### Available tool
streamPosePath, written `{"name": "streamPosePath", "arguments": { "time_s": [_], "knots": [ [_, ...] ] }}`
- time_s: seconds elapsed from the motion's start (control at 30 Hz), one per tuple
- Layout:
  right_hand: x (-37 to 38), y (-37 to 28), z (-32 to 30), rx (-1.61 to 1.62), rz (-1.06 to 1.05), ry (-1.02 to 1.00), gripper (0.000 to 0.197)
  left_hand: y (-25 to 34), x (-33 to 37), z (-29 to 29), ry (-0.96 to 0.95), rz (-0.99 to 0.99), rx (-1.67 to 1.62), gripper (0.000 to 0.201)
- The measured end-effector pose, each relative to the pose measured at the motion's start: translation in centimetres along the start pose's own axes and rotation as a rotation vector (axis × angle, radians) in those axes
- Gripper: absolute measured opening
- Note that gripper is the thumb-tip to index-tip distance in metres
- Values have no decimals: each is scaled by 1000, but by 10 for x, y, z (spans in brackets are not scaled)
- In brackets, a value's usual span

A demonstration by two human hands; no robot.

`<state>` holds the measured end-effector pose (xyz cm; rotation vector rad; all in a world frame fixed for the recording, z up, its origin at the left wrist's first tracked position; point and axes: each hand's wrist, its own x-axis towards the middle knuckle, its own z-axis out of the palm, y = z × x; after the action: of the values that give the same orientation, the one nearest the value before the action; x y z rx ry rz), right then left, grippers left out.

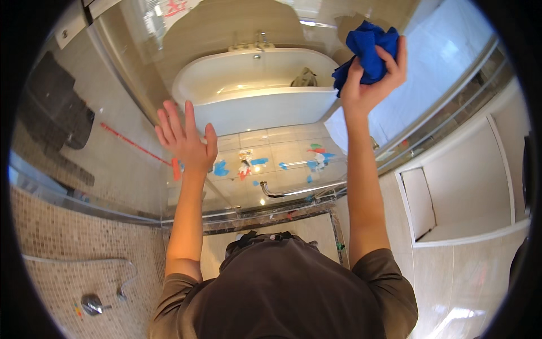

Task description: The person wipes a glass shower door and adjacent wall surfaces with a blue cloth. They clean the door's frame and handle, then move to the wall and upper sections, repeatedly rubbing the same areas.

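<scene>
My right hand (pixel 377 85) is raised at the upper right with a crumpled blue cloth (pixel 370 53) bunched in its fingers. The cloth is at a glass panel (pixel 254 144) in front of me; contact is hard to make out. At the left, my left hand (pixel 185 138) is lifted with fingers spread and nothing in it. Its palm faces the glass; whether it touches cannot be told. A metal bar handle (pixel 302 191) crosses the lower part of the glass, between my forearms.
Beyond the glass stand a white bathtub (pixel 265 110) and a tap (pixel 259 42). Blue and red scraps (pixel 221 168) show on the tiles. To the left are a mosaic wall (pixel 62 243) and a shower valve (pixel 93 305). A white-framed wall niche (pixel 468 181) opens at the right.
</scene>
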<state>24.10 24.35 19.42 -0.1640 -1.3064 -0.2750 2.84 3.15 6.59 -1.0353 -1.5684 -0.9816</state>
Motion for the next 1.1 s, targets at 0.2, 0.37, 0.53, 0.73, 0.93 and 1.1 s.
{"name": "streamPosePath", "arguments": {
  "time_s": [0.2, 0.37, 0.53, 0.73, 0.93, 1.1],
  "knots": [
    [-102, -46, -18, -55, 6, -365, 33, -1, -11, 7, 0, 52, -38, 55],
    [-51, -32, -28, -116, -117, -542, 36, -5, -14, 7, 46, 40, -51, 50],
    [-18, -15, -4, 28, 224, 20, 41, -7, -14, 6, 68, 35, -66, 48],
    [-153, -63, -31, -65, 139, -349, 46, 0, -15, 13, 87, 22, -85, 49],
    [-26, -45, -1, 28, 97, -223, 45, -5, -16, 3, 66, 27, 0, 50],
    [-58, -69, 9, 57, 158, -189, 41, -4, -18, 9, 68, 51, 19, 53]
  ]
}}
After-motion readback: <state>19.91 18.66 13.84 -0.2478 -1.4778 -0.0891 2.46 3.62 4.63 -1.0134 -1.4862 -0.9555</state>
